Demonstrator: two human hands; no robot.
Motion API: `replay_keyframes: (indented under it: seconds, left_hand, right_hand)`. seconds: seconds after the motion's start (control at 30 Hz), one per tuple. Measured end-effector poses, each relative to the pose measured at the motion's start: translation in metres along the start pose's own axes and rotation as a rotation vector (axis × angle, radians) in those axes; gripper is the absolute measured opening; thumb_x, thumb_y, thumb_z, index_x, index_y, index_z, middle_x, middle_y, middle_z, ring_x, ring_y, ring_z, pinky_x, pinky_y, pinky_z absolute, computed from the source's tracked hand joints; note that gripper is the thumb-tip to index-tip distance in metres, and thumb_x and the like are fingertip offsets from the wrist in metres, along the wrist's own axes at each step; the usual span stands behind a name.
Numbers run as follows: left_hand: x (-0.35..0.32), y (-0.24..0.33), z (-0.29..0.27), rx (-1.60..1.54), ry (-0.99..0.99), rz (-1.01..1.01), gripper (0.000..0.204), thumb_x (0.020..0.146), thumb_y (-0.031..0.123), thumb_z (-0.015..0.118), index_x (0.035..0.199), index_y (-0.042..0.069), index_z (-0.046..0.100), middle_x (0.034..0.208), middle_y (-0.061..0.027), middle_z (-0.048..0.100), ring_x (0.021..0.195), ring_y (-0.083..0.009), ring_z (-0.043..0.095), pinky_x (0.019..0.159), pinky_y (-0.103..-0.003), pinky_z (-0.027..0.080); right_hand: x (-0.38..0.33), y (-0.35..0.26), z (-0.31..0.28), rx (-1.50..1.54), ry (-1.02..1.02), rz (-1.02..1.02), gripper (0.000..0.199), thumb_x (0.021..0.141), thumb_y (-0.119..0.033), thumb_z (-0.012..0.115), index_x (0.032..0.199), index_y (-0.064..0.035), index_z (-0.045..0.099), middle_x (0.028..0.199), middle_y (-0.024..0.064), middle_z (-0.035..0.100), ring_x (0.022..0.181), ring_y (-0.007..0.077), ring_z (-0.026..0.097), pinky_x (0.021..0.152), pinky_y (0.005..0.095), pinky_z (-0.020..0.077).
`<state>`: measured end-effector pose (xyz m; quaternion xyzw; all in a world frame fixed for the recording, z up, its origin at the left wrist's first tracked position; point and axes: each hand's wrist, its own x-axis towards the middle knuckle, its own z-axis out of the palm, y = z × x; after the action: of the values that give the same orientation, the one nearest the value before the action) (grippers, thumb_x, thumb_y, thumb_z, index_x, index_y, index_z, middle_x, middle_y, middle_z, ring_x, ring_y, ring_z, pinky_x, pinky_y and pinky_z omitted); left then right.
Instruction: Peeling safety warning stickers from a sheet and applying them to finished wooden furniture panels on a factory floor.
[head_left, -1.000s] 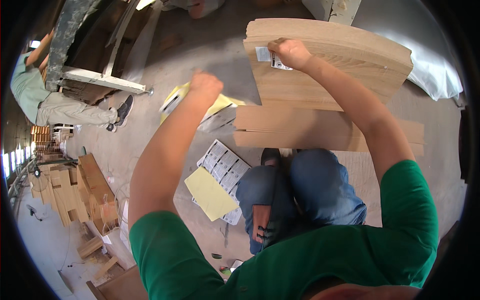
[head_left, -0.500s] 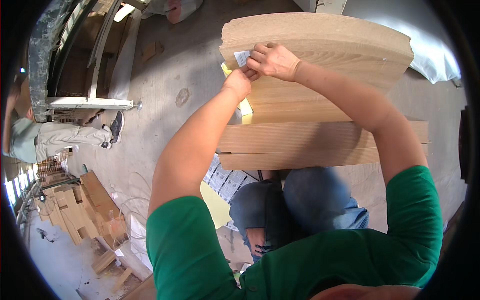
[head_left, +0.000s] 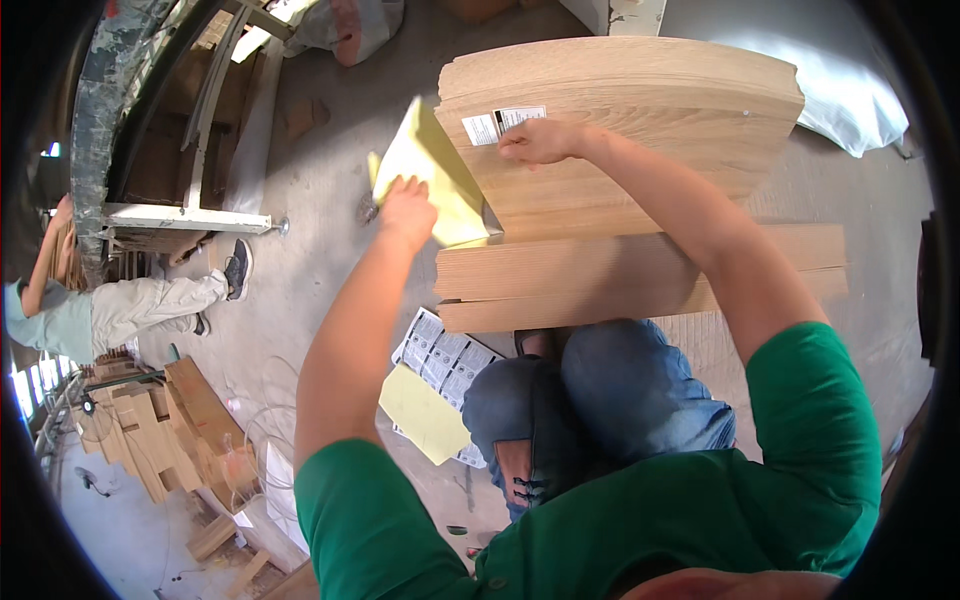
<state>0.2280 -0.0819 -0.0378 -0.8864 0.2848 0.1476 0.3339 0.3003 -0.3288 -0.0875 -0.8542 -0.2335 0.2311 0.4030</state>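
A yellow sheet (head_left: 440, 170), bent upward, is in my left hand (head_left: 408, 212), whose fingers press together on it beside the stack's left end. My right hand (head_left: 540, 142) is closed against the upright face of a wood-grain panel (head_left: 640, 140). It touches the lower right of two small white labels side by side, the right-hand label (head_left: 522, 117) having a dark edge. What its curled fingers hold, if anything, is hidden. The left-hand label (head_left: 479, 130) lies flat on the panel. Below, more wood-grain boards (head_left: 560, 270) lie stacked in front of my knees.
A printed label sheet (head_left: 440, 350) and another yellow sheet (head_left: 425, 415) lie on the floor by my left knee. A white metal frame (head_left: 190, 217) stands at left, near a person's leg (head_left: 160, 305). Clear plastic wrap (head_left: 850, 105) lies far right; wood pieces (head_left: 150, 430) lie lower left.
My hands have parted. The left moved left and down, carrying the yellow sheet away from the panel; the right came slightly lower. A second label now shows beside the first.
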Motion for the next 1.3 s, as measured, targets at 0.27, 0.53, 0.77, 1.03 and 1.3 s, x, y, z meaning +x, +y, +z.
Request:
replay_keyframes:
  seconds: [0.27, 0.53, 0.77, 1.03, 1.3]
  left_hand:
    - [-0.151, -0.019, 0.056, -0.135, 0.062, -0.251, 0.011, 0.075, 0.016, 0.061, 0.08, 0.01, 0.069, 0.124, -0.0068, 0.052, 0.12, -0.0223, 0.043, 0.103, -0.042, 0.027]
    - [-0.288, 0.024, 0.063, -0.499, 0.16, -0.557, 0.018, 0.081, 0.02, 0.057, 0.08, 0.004, 0.066, 0.116, -0.0156, 0.056, 0.106, -0.029, 0.054, 0.09, -0.044, 0.039]
    - [-0.369, 0.071, 0.06, -0.749, 0.317, -0.829, 0.014, 0.075, 0.01, 0.064, 0.079, -0.003, 0.062, 0.105, -0.0251, 0.059, 0.092, -0.0386, 0.059, 0.078, -0.043, 0.047]
    - [-0.393, 0.032, 0.068, -1.428, 0.465, -1.322, 0.016, 0.085, 0.013, 0.061, 0.081, -0.002, 0.058, 0.077, -0.01, 0.063, 0.072, -0.0148, 0.059, 0.065, -0.029, 0.049]
    - [-0.413, 0.042, 0.106, -1.445, 0.568, -1.732, 0.019, 0.083, 0.015, 0.062, 0.073, 0.0, 0.058, 0.068, -0.0094, 0.06, 0.061, -0.0187, 0.059, 0.051, -0.031, 0.045]
  right_hand:
    - [-0.023, -0.001, -0.045, 0.246, 0.027, 0.207, 0.017, 0.083, -0.02, 0.056, 0.089, -0.0086, 0.067, 0.079, 0.0074, 0.063, 0.061, 0.0126, 0.06, 0.054, 0.0256, 0.047]
    - [-0.149, 0.067, -0.131, 0.562, 1.078, 0.205, 0.025, 0.085, -0.021, 0.059, 0.102, -0.0022, 0.064, 0.092, 0.0083, 0.065, 0.085, 0.0156, 0.059, 0.072, 0.0282, 0.0484]
    - [-0.279, 0.193, -0.196, 0.423, 1.558, 0.74, 0.038, 0.074, -0.035, 0.069, 0.094, -0.0025, 0.064, 0.092, 0.0115, 0.066, 0.086, 0.0236, 0.063, 0.079, 0.0334, 0.0487]
    - [-0.276, 0.217, -0.199, 0.495, 1.531, 0.664, 0.032, 0.074, -0.033, 0.071, 0.085, -0.0044, 0.063, 0.071, 0.0014, 0.061, 0.06, 0.0099, 0.053, 0.055, 0.0256, 0.0447]
    - [-0.282, 0.216, -0.203, 0.483, 1.434, 0.736, 0.037, 0.072, -0.034, 0.067, 0.095, -0.0051, 0.064, 0.094, 0.0122, 0.065, 0.087, 0.0241, 0.062, 0.079, 0.0327, 0.0485]
